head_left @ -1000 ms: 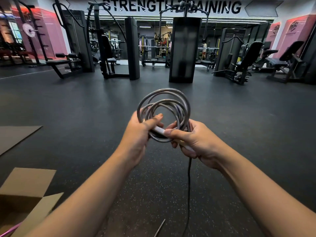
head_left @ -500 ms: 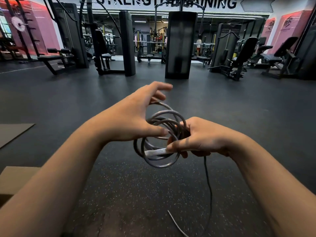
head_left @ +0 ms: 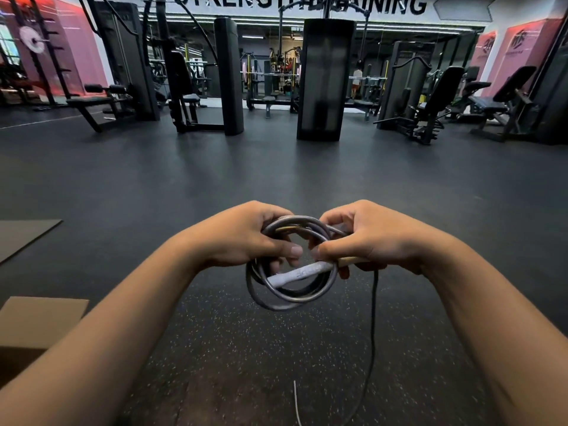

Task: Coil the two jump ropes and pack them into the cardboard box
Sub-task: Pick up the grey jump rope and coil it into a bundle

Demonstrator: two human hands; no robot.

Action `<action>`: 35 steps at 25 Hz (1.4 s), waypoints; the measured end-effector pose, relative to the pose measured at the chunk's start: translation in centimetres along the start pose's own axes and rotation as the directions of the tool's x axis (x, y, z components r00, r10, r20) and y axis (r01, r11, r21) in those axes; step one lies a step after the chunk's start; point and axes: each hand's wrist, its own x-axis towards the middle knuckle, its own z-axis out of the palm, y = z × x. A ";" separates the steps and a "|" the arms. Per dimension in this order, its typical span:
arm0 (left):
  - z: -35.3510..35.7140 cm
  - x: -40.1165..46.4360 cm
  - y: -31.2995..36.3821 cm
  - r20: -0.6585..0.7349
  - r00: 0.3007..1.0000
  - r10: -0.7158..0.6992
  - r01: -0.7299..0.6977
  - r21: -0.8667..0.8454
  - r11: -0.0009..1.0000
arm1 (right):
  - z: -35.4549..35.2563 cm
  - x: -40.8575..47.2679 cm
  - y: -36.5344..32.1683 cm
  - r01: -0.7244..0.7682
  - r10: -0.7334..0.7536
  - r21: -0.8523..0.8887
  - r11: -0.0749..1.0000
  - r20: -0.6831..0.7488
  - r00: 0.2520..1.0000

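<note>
Coiling: left hand (head_left: pixel 246 238) and right hand (head_left: pixel 365 238) are each gripping the grey jump rope (head_left: pixel 289 290) coil so loops stay gathered, tail trailing floorward, cardboard box (head_left: pixel 37 324) waiting lower left.

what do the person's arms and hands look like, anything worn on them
Both forearms are bare right down to the frame edge: no sleeves, gloves, watch, bracelets or rings show. The left hand and the right hand have short, trimmed, unpainted nails. No marks or tattoos are visible on the sides that face the camera.
</note>
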 end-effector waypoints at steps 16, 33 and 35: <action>1.7 0.1 -0.6 -0.039 0.992 0.117 -0.123 -0.292 0.948 | -1.0 0.3 0.4 0.149 -0.113 0.125 0.981 -0.259 0.959; 6.1 1.9 -1.0 -0.536 0.836 -0.113 -0.351 -0.684 0.640 | 4.2 2.3 1.5 0.354 -0.146 0.523 0.776 -0.397 0.906; 6.0 1.8 -1.0 -0.486 0.859 -0.158 -0.313 -0.745 0.588 | 3.8 2.3 1.4 0.352 -0.166 0.546 0.760 -0.361 0.918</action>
